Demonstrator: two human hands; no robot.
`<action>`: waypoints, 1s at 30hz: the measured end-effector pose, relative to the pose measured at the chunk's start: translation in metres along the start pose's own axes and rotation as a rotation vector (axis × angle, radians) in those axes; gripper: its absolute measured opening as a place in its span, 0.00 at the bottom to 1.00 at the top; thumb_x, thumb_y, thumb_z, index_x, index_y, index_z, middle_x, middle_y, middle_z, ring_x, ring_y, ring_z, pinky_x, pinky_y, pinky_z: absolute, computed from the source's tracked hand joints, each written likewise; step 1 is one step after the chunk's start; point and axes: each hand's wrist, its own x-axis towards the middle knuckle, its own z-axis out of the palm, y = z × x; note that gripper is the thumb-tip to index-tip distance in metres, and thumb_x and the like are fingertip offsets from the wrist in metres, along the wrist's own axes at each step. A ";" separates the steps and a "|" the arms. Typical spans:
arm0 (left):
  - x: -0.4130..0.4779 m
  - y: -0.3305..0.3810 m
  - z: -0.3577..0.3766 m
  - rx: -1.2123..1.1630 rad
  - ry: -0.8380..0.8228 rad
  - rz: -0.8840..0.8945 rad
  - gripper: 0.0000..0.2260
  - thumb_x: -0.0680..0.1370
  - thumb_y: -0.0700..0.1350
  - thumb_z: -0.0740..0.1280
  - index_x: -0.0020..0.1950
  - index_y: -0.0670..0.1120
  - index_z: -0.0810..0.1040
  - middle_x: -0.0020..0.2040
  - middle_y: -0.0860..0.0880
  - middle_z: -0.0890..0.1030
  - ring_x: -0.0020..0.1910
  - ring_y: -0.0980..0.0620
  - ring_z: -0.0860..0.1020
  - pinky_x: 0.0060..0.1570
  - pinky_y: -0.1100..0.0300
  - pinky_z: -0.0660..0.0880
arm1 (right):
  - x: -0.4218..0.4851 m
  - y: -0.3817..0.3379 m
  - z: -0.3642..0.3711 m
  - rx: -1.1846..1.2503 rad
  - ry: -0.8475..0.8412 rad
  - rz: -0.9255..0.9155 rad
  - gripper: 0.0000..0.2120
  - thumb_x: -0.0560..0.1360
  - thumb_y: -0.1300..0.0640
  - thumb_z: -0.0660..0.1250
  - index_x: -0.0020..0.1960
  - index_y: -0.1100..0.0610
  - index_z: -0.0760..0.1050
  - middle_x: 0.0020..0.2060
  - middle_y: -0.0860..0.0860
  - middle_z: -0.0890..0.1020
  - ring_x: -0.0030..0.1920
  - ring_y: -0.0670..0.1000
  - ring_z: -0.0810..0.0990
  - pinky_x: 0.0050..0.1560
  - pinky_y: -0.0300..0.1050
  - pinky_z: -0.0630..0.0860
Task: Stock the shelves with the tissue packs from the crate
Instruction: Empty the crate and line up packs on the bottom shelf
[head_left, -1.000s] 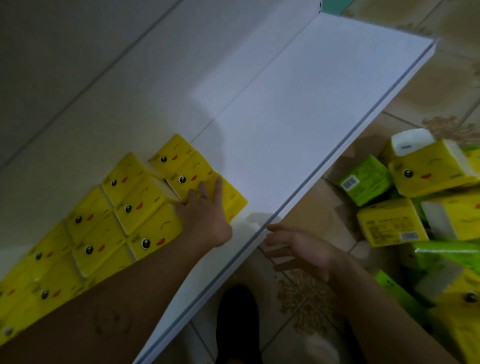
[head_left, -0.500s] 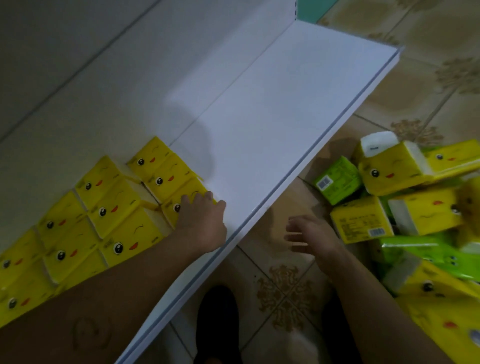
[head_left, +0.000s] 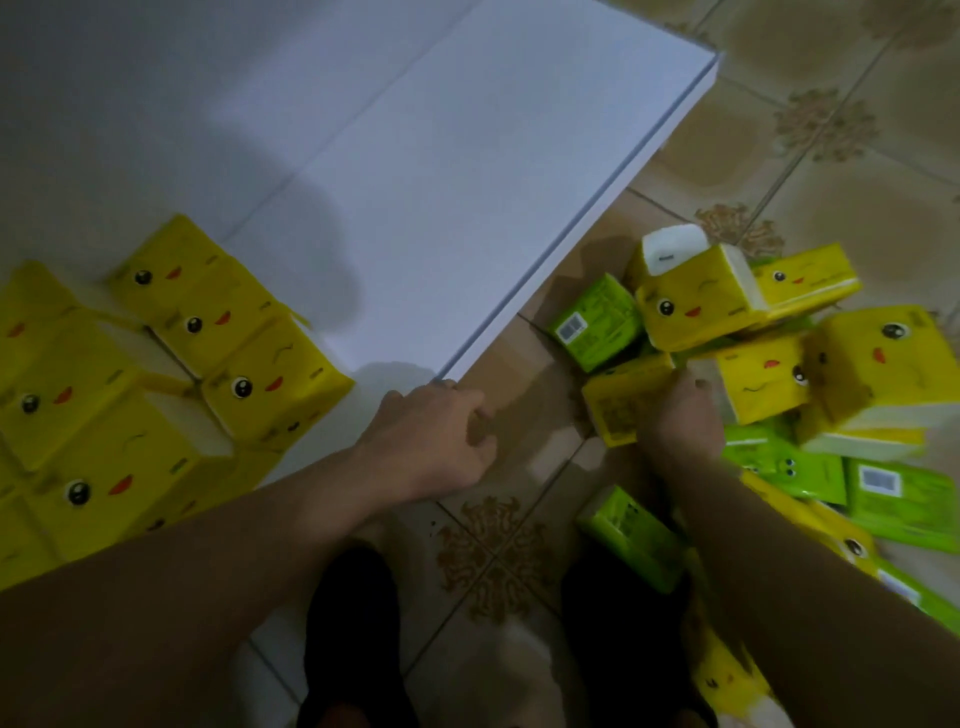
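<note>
Left hand (head_left: 431, 441) sits right at the shelf (head_left: 467, 182) front edge, fingers loosely curled, nothing in them. Right hand (head_left: 680, 415) is down off the shelf's front, on a yellow pack (head_left: 615, 408) lying barcode-up on the tiled floor (head_left: 498, 551). Its fingers bend over that pack's far end, but I cannot tell if they have closed round it. On the shelf's left part, stocked yellow packs (head_left: 270, 384) stand in rows, faces up. Beyond the shelf's front edge lies a loose heap of packs (head_left: 696, 306), yellow and green, with one green pack (head_left: 592, 325) nearest the shelf.
</note>
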 end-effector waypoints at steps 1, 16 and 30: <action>0.000 -0.002 0.002 -0.026 -0.011 0.000 0.18 0.77 0.58 0.63 0.65 0.55 0.73 0.63 0.53 0.77 0.64 0.50 0.74 0.65 0.48 0.68 | 0.006 0.004 -0.002 -0.055 0.006 -0.011 0.15 0.76 0.59 0.64 0.60 0.63 0.71 0.60 0.63 0.74 0.57 0.66 0.77 0.53 0.58 0.74; -0.037 -0.025 -0.012 -0.698 0.004 -0.283 0.16 0.74 0.61 0.66 0.55 0.54 0.77 0.54 0.52 0.80 0.51 0.52 0.80 0.48 0.56 0.78 | -0.050 -0.013 -0.026 0.722 0.128 -0.165 0.11 0.74 0.72 0.64 0.44 0.57 0.77 0.41 0.55 0.81 0.40 0.51 0.79 0.39 0.41 0.71; -0.055 -0.056 -0.072 -1.061 -0.143 -0.236 0.36 0.64 0.54 0.76 0.69 0.65 0.66 0.61 0.54 0.79 0.60 0.51 0.78 0.56 0.49 0.75 | -0.131 -0.161 -0.040 1.071 -0.350 -0.570 0.11 0.73 0.75 0.62 0.40 0.61 0.74 0.35 0.56 0.78 0.37 0.45 0.73 0.37 0.36 0.71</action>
